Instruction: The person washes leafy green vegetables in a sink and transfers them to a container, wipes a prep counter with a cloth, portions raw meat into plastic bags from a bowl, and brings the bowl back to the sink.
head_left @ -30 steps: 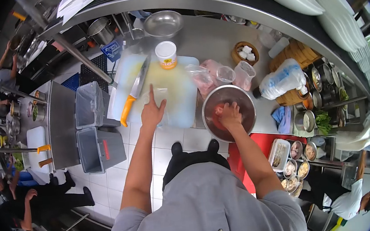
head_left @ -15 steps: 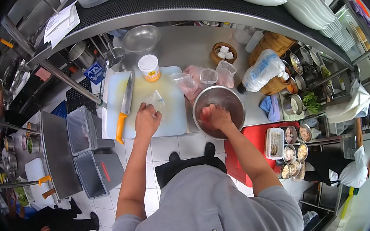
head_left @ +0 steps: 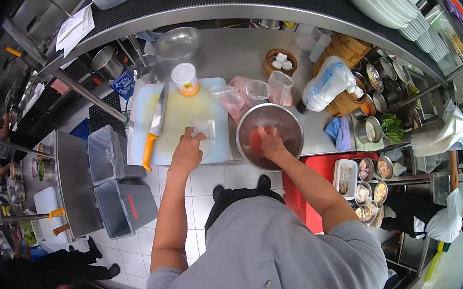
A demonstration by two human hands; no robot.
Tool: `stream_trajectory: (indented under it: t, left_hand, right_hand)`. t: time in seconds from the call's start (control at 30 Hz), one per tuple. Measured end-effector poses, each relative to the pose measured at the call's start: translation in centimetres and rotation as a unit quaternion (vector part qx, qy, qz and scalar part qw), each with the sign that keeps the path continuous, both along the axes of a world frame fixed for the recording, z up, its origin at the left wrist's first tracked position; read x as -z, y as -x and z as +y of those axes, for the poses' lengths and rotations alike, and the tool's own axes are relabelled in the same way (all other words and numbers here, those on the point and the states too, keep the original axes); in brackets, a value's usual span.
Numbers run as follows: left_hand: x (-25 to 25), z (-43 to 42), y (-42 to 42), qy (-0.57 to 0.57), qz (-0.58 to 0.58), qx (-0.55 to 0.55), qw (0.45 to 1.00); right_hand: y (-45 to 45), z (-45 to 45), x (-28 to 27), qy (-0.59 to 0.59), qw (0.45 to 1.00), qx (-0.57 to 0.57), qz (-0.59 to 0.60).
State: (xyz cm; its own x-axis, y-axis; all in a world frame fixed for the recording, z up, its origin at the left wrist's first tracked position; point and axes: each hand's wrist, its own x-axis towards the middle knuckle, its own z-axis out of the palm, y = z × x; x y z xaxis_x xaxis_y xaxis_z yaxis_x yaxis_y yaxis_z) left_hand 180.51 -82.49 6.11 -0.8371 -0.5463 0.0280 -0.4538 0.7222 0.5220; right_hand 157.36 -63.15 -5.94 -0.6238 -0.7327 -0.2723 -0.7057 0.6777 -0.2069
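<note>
Over the lower edge of the white cutting board (head_left: 215,95), my left hand (head_left: 187,153) is open, its index finger and thumb apart. A clear plastic bag (head_left: 206,129) lies flat by its fingertips. My right hand (head_left: 271,143) reaches inside a steel bowl (head_left: 297,132), fingers closed on red meat (head_left: 256,138); its fingertips are partly hidden. A knife (head_left: 156,118) with an orange handle lies along the board's left side. The white and orange tub (head_left: 185,80) stands at the board's top.
Bags of pink meat (head_left: 231,104) lie behind the bowl. A bamboo steamer (head_left: 280,62) holds white pieces. A shelf with white plates (head_left: 380,4) spans the top. Grey bins (head_left: 120,207) stand at left. Co-workers (head_left: 446,223) are at right and at far left.
My left hand has curled its pointing finger and shifted slightly over the board. My right hand stays in the bowl, moving a little with the red meat. The camera view has shifted.
</note>
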Motion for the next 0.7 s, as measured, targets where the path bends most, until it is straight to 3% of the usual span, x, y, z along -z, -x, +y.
stream_trajectory:
  t: [0.07, 0.27, 0.37, 0.43, 0.47, 0.53, 0.57, 0.63, 0.67, 0.7]
  left_hand:
    - [0.1, 0.6, -0.1, 0.019, -0.001, 0.034, 0.999]
    - [-1.9, 1.4, 0.8, 0.067, 0.119, -0.075, 0.988]
    - [-3.5, 1.6, 1.3, 0.041, 0.167, -0.114, 0.979]
    - [-3.8, 1.8, 1.4, 0.034, 0.184, -0.129, 0.974]
    - [-3.6, 1.5, 1.4, 0.035, 0.182, -0.13, 0.974]
    - [-1.9, 0.7, 2.1, 0.011, 0.078, -0.027, 0.997]
    - [1.4, -0.7, 2.5, 0.035, 0.079, 0.039, 0.996]
    - [0.9, -0.3, 3.2, 0.074, 0.069, 0.043, 0.994]
    - [0.7, 0.3, 3.6, 0.109, 0.06, 0.043, 0.991]
    - [-0.2, 0.7, 4.1, 0.107, 0.062, 0.049, 0.991]
  right_hand:
    - [0.1, -0.3, -0.6, -0.011, 1.0, 0.004, -0.014]
    - [3.1, 0.1, -1.5, -0.009, 0.994, -0.036, -0.102]
    - [4.9, 0.9, -3.0, 0.044, 0.99, -0.045, -0.127]
    - [4.7, 2.0, -5.3, 0.198, 0.971, -0.01, -0.132]
    - [5.1, 2.1, -5.0, 0.199, 0.971, -0.011, -0.134]
    - [5.3, 2.2, -4.1, 0.144, 0.986, -0.015, -0.086]
    - [5.0, 2.1, -5.2, 0.148, 0.985, -0.011, -0.086]
    - [3.9, 2.2, -8.8, 0.133, 0.95, 0.117, -0.256]
    - [4.2, 2.5, -7.8, 0.132, 0.95, 0.121, -0.255]
    - [4.6, 2.8, -6.2, 0.205, 0.91, 0.127, -0.338]
